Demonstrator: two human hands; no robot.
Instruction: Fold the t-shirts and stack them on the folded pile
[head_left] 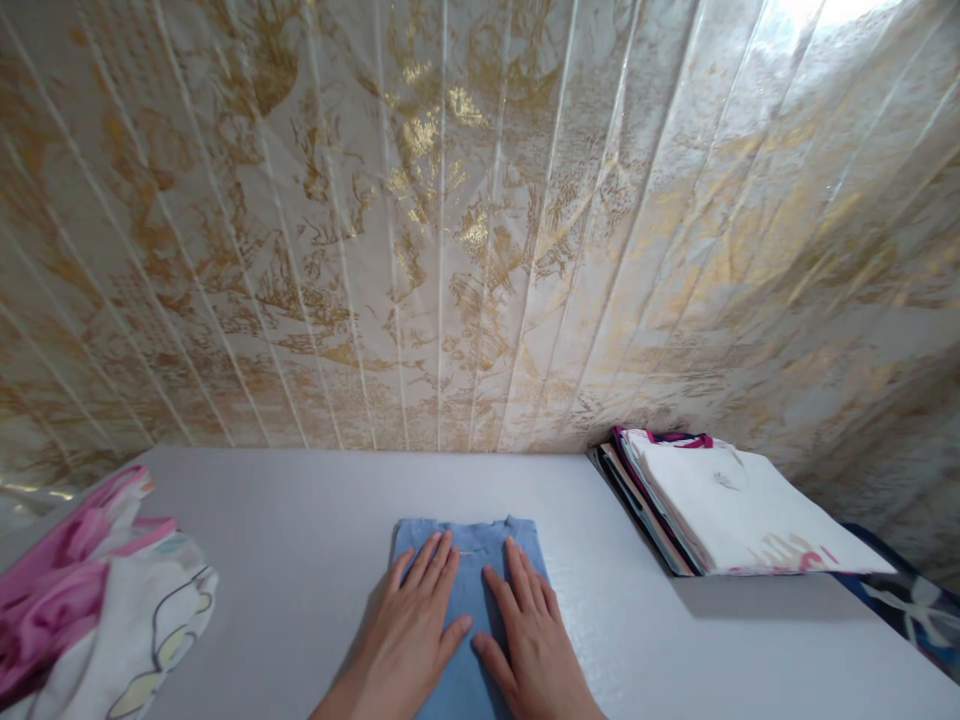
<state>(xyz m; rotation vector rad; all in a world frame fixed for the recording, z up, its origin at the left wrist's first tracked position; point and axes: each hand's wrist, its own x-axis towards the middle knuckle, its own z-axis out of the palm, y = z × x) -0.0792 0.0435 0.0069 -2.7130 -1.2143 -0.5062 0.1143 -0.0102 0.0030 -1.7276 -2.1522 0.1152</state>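
Observation:
A blue garment (472,575), folded into a narrow rectangle, lies flat on the table in front of me. It looks like a shirt, with its neckline at the far end. My left hand (412,625) rests palm down on its left side, fingers stretched out and a little apart. On its right side my right hand (529,625) also lies flat, with the fingers spread and the thumb pointing inward. Both hands touch the cloth and grip nothing. The near end of the garment runs out of the picture at the bottom.
The white table (292,540) reaches back to a patterned gold and white curtain (450,250). Crumpled pink and white clothes (150,600) lie at the left edge. At the right stands a stack of folded garments (735,510), a white one on top, with dark blue patterned cloth (911,610) beyond.

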